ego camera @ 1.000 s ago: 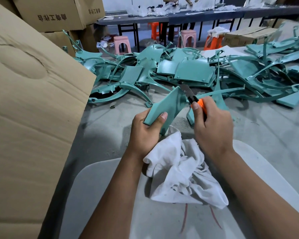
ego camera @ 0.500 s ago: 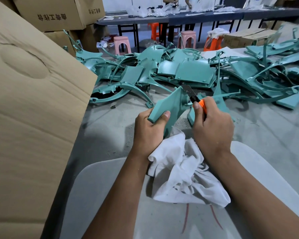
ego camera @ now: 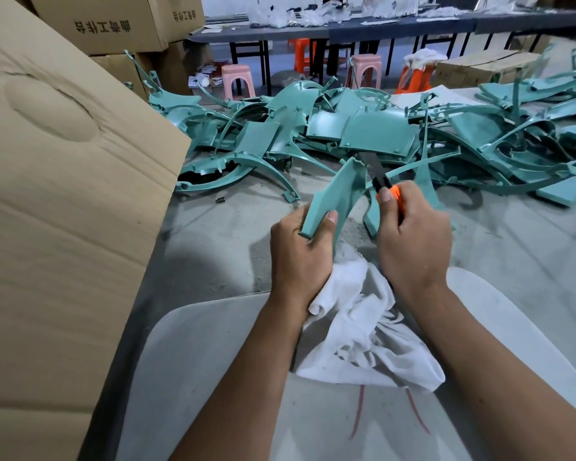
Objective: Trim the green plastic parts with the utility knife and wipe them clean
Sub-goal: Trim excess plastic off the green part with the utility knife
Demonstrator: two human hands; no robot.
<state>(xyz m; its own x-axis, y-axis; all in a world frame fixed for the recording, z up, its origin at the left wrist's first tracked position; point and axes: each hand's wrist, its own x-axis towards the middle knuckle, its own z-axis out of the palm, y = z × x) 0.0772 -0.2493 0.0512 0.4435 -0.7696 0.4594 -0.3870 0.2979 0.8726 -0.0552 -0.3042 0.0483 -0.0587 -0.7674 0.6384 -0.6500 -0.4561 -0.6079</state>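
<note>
A dusty grey concrete floor (ego camera: 213,247) carries the work. The left hand (ego camera: 301,251) grips a green plastic part (ego camera: 338,194) and a white rag (ego camera: 363,331); the right hand (ego camera: 413,241) clasps an orange utility knife (ego camera: 384,184), blade against the part's top edge. Beyond lies a pile of green parts (ego camera: 363,134); a cardboard box (ego camera: 57,207) stands left.

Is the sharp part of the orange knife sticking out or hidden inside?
Sticking out. The dark blade pokes up from the utility knife in the right hand, touching the green part.
</note>
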